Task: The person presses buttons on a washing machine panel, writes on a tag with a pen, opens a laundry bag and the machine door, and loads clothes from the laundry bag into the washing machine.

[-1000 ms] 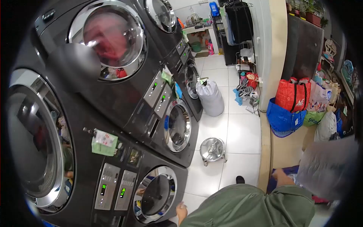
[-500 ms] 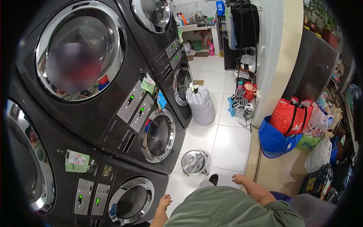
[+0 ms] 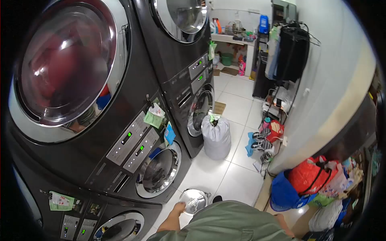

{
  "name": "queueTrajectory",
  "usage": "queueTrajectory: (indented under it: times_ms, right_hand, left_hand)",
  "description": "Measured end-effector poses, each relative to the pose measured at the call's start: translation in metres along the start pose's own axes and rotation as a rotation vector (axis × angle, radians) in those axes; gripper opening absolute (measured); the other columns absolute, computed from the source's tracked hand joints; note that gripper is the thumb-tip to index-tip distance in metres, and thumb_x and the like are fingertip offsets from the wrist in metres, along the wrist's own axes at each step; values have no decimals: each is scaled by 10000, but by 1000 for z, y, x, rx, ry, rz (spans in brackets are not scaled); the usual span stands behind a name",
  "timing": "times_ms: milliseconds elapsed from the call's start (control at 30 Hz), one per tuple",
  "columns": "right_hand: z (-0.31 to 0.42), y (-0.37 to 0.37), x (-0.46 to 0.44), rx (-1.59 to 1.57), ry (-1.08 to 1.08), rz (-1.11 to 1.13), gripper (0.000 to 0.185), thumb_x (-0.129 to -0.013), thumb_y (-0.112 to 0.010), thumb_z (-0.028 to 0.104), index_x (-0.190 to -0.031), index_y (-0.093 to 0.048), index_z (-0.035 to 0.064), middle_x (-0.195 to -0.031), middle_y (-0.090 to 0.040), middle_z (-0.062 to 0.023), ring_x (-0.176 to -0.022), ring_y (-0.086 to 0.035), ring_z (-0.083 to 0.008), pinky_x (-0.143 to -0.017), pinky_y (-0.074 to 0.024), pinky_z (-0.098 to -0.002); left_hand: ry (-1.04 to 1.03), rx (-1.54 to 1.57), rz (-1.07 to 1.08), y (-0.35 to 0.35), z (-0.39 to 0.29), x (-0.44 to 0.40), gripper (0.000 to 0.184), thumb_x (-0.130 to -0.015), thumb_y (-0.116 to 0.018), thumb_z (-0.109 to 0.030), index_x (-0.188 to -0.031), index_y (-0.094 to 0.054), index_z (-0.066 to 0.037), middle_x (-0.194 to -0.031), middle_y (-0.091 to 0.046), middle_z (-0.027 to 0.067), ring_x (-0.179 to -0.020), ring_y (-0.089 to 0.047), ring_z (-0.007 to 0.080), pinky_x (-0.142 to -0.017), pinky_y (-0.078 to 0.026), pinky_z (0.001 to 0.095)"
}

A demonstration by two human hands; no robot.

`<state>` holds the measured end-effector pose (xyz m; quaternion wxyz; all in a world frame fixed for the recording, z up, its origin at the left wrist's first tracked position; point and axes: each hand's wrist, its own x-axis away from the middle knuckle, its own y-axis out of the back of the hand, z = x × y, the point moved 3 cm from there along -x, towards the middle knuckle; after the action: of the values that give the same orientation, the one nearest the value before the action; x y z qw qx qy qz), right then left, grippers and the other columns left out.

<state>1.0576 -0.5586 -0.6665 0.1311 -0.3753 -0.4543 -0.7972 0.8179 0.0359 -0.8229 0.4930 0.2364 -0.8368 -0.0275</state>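
My left hand (image 3: 179, 207) hangs low, its fingers loosely curled, with nothing seen in it. It overlaps the edge of a low, round, shiny metal-topped stool (image 3: 194, 199) in my view; whether they touch I cannot tell. Of my right arm (image 3: 284, 223) only a piece shows beside my green shirt, and the hand is hidden. To the left stand dark stacked laundry machines. The nearest large round door (image 3: 66, 64) is closed, with blurred red laundry behind its glass. Below it, another round door (image 3: 159, 170) is closed too. A tied grey-white laundry bag (image 3: 217, 138) stands upright on the floor.
Green slips (image 3: 154, 115) hang on the machines. Shoes (image 3: 262, 143) and a blue cloth lie by the right wall. Stuffed bags, including a red one (image 3: 309, 174) and a blue one (image 3: 283, 190), crowd the right. Farther back are hanging clothes (image 3: 291, 52) and a counter (image 3: 233, 39).
My view has moved forward and turned, so the upper machine door looks larger. My left hand now overlaps the stool, and my right hand has gone out of sight. Red laundry shows more clearly.
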Motion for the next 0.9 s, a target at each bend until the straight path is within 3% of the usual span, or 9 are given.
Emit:
queueTrajectory:
  times_ms: [167,400,467,500,533,633,667,800,900]
  right_hand:
    - [105,12,-81,-156,273,17,242,-860,-619,84,-1034,-640,-83,-700,-660,-144,-619,-675,-202,-532,-537,-337]
    - [244,19,-233,210,648,374,305,-837,-658,117,-1081,-641,-65,-718,-664,-133,-630,-671,-198,-539,-524,-301]
    - [287,47,-252,252,525,440,285,-849,-643,107,-1089,-640,-47,-709,-657,-121,-588,-650,-185,-495,-500,-301]
    - [313,62,-258,275,466,466,276,-854,-635,102,-1092,-639,-38,-705,-653,-114,-567,-639,-178,-473,-488,-301]
    - [328,73,-278,249,480,492,248,-863,-625,91,-1080,-635,-29,-699,-644,-111,-532,-616,-174,-442,-467,-306]
    - [352,101,-382,189,459,501,205,-878,-610,75,-1060,-623,-20,-697,-633,-110,-482,-588,-175,-406,-447,-313]
    - [353,113,-419,99,423,502,167,-877,-613,74,-1021,-627,-10,-692,-625,-108,-478,-580,-186,-409,-449,-318]
    - [382,150,-543,463,475,417,91,-875,-592,58,-946,-615,5,-617,-581,-105,-440,-555,-209,-381,-423,-318]
    - [433,177,-490,82,526,441,49,-874,-563,55,-847,-587,21,-571,-552,-94,-424,-550,-203,-349,-401,-318]
  left_hand:
    - [-522,29,-111,-28,-169,-20,383,-913,-564,-249,-1226,-608,-33,-1103,-673,167,-978,-643,206,-821,-518,325]
    - [-337,57,-328,-58,-185,22,384,-906,-540,-315,-1215,-630,-105,-1152,-661,162,-1057,-629,309,-922,-484,363]
    - [-184,-241,-448,-81,-117,8,365,-888,-526,-284,-1194,-651,-129,-1151,-656,155,-1047,-622,320,-920,-486,396]
    - [-394,-972,-380,-100,-78,5,340,-882,-539,-303,-1142,-678,-135,-1162,-649,153,-1068,-612,321,-924,-487,400]
    - [98,-218,-475,-112,-61,31,321,-884,-546,-307,-1096,-693,-115,-1137,-662,146,-1064,-621,315,-917,-496,403]
    - [231,-546,-608,-179,-21,77,254,-832,-606,-243,-922,-734,-43,-982,-706,158,-936,-674,309,-819,-535,431]
    - [352,-577,-40,-203,16,91,188,-738,-686,-150,-899,-721,-61,-932,-708,148,-858,-681,266,-744,-547,415]
    - [41,-638,-252,-295,-45,147,147,-784,-662,-146,-871,-714,-39,-933,-707,159,-901,-681,310,-733,-548,444]
    - [268,531,-613,-357,-36,124,233,-768,-668,-155,-966,-701,-38,-965,-694,183,-912,-672,346,-739,-545,457]
